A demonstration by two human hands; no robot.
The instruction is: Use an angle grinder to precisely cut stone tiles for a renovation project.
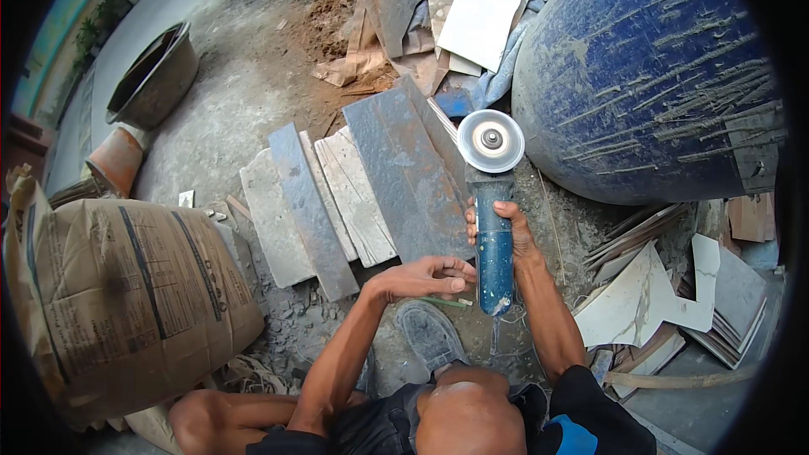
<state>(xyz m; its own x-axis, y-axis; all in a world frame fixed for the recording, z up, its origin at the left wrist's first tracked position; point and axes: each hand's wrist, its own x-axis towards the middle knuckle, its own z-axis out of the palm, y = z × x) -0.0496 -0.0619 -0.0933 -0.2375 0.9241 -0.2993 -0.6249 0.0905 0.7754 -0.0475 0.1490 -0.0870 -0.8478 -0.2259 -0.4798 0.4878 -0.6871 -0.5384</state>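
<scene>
My right hand grips the blue angle grinder, whose pale disc faces up at the upper end. My left hand is just left of the grinder's lower body, fingers loosely bent and apart with nothing visible in them; whether the fingertips touch it is unclear. Beyond my hands lie a large dark slate-like slab, a narrow grey strip and pale, dusty boards. A thin green rod lies below my left hand. My shoe is under it on the ground.
A large paper sack stands at left, with an orange bucket and a black tub behind. A big blue drum fills the upper right. Stacked white tiles lie at the back, broken tile pieces at lower right.
</scene>
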